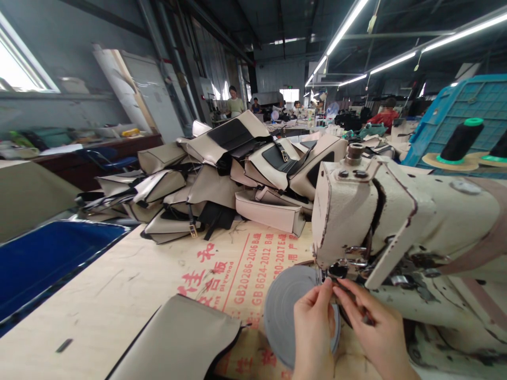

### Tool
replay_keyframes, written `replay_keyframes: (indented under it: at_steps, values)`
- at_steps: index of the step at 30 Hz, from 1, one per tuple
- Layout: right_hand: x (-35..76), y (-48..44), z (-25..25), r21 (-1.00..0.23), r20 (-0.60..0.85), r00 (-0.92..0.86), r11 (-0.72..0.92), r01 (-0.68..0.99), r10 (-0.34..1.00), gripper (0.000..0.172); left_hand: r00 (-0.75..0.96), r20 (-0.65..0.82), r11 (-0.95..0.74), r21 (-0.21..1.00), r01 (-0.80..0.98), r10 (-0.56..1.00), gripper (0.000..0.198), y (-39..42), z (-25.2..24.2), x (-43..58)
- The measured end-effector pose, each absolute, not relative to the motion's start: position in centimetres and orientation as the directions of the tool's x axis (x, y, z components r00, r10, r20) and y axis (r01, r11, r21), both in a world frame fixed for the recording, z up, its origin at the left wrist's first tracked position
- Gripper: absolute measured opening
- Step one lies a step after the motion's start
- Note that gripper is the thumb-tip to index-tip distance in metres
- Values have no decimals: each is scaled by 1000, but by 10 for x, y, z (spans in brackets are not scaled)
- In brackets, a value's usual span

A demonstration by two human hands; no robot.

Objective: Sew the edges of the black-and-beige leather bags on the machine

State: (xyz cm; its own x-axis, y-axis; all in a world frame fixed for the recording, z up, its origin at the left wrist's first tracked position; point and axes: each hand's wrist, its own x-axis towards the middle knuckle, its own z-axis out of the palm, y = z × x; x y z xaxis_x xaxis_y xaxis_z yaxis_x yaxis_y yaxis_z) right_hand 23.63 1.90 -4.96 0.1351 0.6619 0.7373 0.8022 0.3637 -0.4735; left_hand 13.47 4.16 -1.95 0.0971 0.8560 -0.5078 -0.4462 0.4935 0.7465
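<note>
An off-white industrial sewing machine stands at the right. Both of my hands are just below its needle area, fingertips almost touching. My left hand is pinched, and what it grips, if anything, is too small to make out. My right hand pinches thumb to forefinger there too, with a small dark object partly showing at its curled fingers; its kind is unclear. Behind and left of my left hand lies a flat grey coil of strip. The needle and presser foot are largely hidden.
A beige bag piece with black edging lies at the front. Beyond the plywood table surface rises a pile of beige-and-black bags. A blue bin is at left; black thread cones and a blue crate at right. People work farther back.
</note>
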Motion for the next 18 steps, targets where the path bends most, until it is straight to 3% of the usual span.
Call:
replay_keyframes:
  at_steps: [6, 10, 18]
  values:
    - [243, 19, -46, -385, 728, -16, 428, 818, 686, 18, 68, -484, 467, 783, -412, 872, 52, 43, -21, 136]
    - [243, 22, -55, -364, 735, 35, 351, 863, 677, 15, 87, -472, 463, 786, -410, 877, 49, 43, -19, 136]
    - [227, 29, -65, -359, 737, 162, 177, 916, 656, 26, 115, -507, 504, 752, -425, 854, 55, 42, -27, 134]
